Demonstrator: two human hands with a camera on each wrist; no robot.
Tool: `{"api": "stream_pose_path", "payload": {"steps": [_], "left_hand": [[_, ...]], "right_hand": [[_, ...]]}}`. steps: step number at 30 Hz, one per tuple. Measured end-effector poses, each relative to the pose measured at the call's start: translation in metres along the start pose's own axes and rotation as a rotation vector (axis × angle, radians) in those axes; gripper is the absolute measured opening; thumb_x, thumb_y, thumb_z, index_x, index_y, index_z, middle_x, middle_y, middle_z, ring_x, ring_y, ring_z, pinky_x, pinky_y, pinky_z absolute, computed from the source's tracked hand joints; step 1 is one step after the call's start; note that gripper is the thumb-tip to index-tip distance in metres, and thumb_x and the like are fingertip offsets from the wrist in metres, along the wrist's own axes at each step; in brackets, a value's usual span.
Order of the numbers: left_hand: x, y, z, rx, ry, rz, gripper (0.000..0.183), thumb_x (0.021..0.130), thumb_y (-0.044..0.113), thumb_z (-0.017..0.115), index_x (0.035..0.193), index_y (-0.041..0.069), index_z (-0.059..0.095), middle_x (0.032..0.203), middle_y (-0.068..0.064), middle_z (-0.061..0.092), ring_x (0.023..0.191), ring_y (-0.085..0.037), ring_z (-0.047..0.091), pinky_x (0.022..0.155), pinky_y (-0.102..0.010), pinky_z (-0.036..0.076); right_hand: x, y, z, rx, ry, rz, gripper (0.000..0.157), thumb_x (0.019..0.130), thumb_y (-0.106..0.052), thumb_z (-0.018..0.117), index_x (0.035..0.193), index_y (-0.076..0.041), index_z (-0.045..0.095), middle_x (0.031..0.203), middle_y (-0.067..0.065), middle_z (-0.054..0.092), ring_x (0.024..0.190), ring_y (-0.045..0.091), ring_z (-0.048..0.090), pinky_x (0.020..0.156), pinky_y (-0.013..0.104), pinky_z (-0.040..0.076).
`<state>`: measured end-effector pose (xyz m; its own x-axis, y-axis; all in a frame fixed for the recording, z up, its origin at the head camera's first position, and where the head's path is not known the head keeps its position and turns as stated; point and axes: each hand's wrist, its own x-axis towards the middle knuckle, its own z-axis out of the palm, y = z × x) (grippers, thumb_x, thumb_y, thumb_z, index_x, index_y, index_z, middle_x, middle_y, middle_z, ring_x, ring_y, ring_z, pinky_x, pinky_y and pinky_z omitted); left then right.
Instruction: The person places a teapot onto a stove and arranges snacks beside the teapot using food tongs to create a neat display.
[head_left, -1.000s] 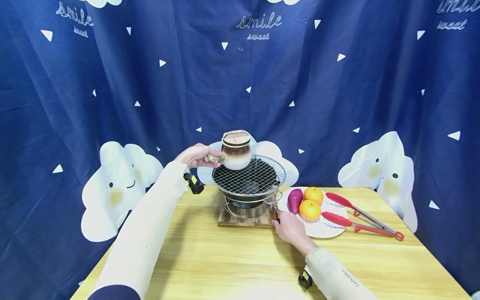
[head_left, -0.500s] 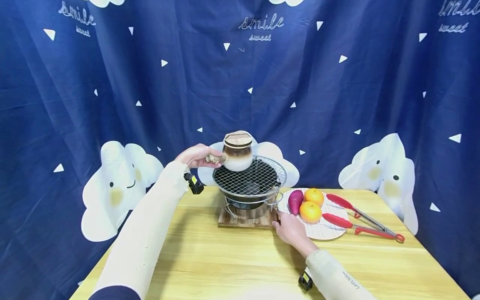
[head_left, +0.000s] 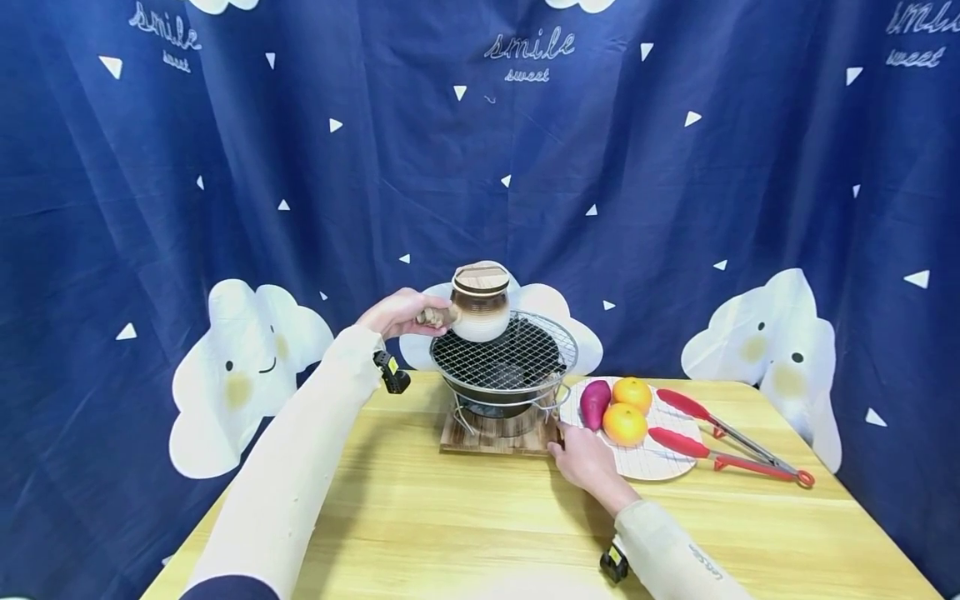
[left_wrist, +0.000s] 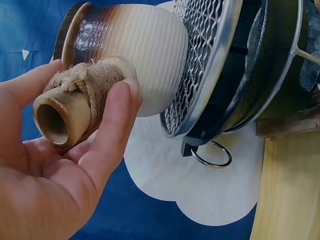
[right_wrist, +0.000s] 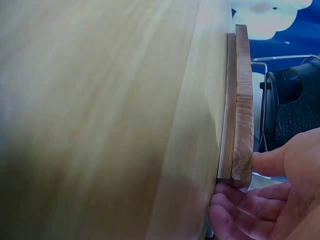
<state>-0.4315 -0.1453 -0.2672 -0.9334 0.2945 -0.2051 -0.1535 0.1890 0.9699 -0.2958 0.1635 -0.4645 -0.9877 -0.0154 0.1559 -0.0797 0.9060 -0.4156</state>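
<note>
Closest to us, a pale yellow wooden table (head_left: 450,517) stretches out in front of the round black grill with a wire mesh top (head_left: 517,362), our landmark. Just in front of the grill and to its right, we see the right hand (head_left: 583,458) pinching the near right corner of a brown, square wooden board (head_left: 491,443), its thumb on the upper face and its fingers folded at the edge; the grill stands on that board.

To the right of the grill, a round white plate with thin lines (head_left: 641,467) carries a purple, elongated vegetable (head_left: 596,405) and two round orange fruits (head_left: 625,424), all close together. Farther right from the grill, we find the spread red and silver tongs (head_left: 753,465), their red tips over the plate's edge.

Above the grill's left part, we see a ribbed pot, brown above and white below (head_left: 480,312), upright under a flat wooden lid (head_left: 482,277). The left hand (head_left: 405,315), left of the grill, grips the pot's tubular wooden handle wrapped in twine (left_wrist: 82,95) between thumb and fingers. We cannot tell whether the pot's base rests on the mesh. Behind the grill hangs a dark blue curtain with white clouds and triangles (head_left: 420,183).
</note>
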Motion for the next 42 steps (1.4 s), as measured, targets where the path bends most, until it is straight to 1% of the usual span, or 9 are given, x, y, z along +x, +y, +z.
{"api": "stream_pose_path", "payload": {"steps": [5,8,11,16,20,23,30,36,42], "left_hand": [[-0.004,-0.005,-0.007,0.017,0.031,0.009,0.038,0.101,0.03,0.061,0.12,-0.004,0.059,0.09,-0.008,0.071,0.095,-0.03,0.073,0.093,-0.038,0.06],[-0.008,-0.01,-0.014,0.053,0.072,0.02,0.053,0.101,0.039,0.058,0.127,-0.007,0.056,0.086,-0.009,0.073,0.093,-0.028,0.074,0.095,-0.04,0.059],[-0.016,-0.015,-0.02,0.082,0.124,0.046,0.061,0.101,0.045,0.056,0.13,-0.009,0.055,0.084,-0.009,0.073,0.089,-0.025,0.075,0.091,-0.038,0.06],[-0.031,-0.027,-0.022,0.111,0.19,0.066,0.064,0.102,0.047,0.052,0.132,-0.009,0.055,0.089,-0.007,0.073,0.095,-0.025,0.075,0.087,-0.034,0.061],[-0.039,-0.036,-0.024,0.117,0.217,0.077,0.061,0.102,0.046,0.052,0.13,-0.008,0.058,0.094,-0.009,0.073,0.088,-0.02,0.075,0.086,-0.034,0.062],[-0.043,-0.042,-0.024,0.1,0.238,0.088,0.054,0.102,0.042,0.055,0.125,-0.007,0.06,0.09,-0.007,0.073,0.082,-0.017,0.074,0.084,-0.033,0.063],[-0.048,-0.06,-0.024,0.066,0.245,0.102,0.039,0.102,0.028,0.057,0.118,-0.008,0.061,0.079,-0.001,0.071,0.074,-0.012,0.072,0.073,-0.026,0.063],[-0.048,-0.077,-0.022,0.044,0.216,0.135,0.037,0.1,0.02,0.057,0.119,-0.012,0.059,0.078,-0.001,0.072,0.076,-0.014,0.073,0.077,-0.028,0.064],[-0.049,-0.098,-0.02,0.027,0.177,0.115,0.041,0.1,0.016,0.057,0.126,-0.015,0.054,0.082,-0.003,0.072,0.077,-0.013,0.073,0.079,-0.029,0.063]], "right_hand": [[-0.001,-0.003,-0.001,-0.008,-0.003,-0.01,0.03,0.093,-0.027,0.069,0.117,-0.01,0.068,0.095,0.013,0.069,0.077,0.028,0.062,0.056,0.044,0.05],[-0.002,-0.003,-0.003,-0.008,0.0,-0.012,0.027,0.093,-0.027,0.069,0.115,-0.011,0.068,0.095,0.013,0.069,0.081,0.029,0.063,0.059,0.046,0.051],[-0.001,-0.003,-0.004,-0.011,-0.001,-0.02,0.029,0.093,-0.027,0.069,0.116,-0.011,0.067,0.097,0.014,0.069,0.083,0.03,0.064,0.06,0.047,0.052],[0.0,0.0,-0.004,-0.017,-0.009,-0.023,0.032,0.093,-0.027,0.069,0.12,-0.01,0.067,0.099,0.015,0.07,0.085,0.031,0.065,0.062,0.049,0.053],[0.001,0.002,-0.003,-0.023,-0.013,-0.029,0.034,0.093,-0.026,0.07,0.123,-0.01,0.066,0.099,0.015,0.07,0.086,0.031,0.065,0.063,0.049,0.053],[0.002,0.001,-0.003,-0.025,-0.014,-0.031,0.037,0.093,-0.027,0.069,0.126,-0.01,0.066,0.102,0.016,0.07,0.089,0.033,0.066,0.066,0.05,0.054],[0.005,0.0,-0.005,-0.038,-0.01,-0.037,0.037,0.094,-0.028,0.069,0.126,-0.01,0.066,0.106,0.018,0.071,0.096,0.037,0.068,0.071,0.054,0.056],[0.009,-0.001,-0.009,-0.06,0.004,-0.047,0.032,0.093,-0.028,0.07,0.12,-0.011,0.068,0.099,0.015,0.071,0.087,0.033,0.066,0.067,0.051,0.054],[0.007,0.001,-0.004,-0.078,-0.016,-0.049,0.034,0.092,-0.03,0.071,0.12,-0.011,0.068,0.098,0.014,0.071,0.087,0.033,0.067,0.069,0.05,0.054]]}}
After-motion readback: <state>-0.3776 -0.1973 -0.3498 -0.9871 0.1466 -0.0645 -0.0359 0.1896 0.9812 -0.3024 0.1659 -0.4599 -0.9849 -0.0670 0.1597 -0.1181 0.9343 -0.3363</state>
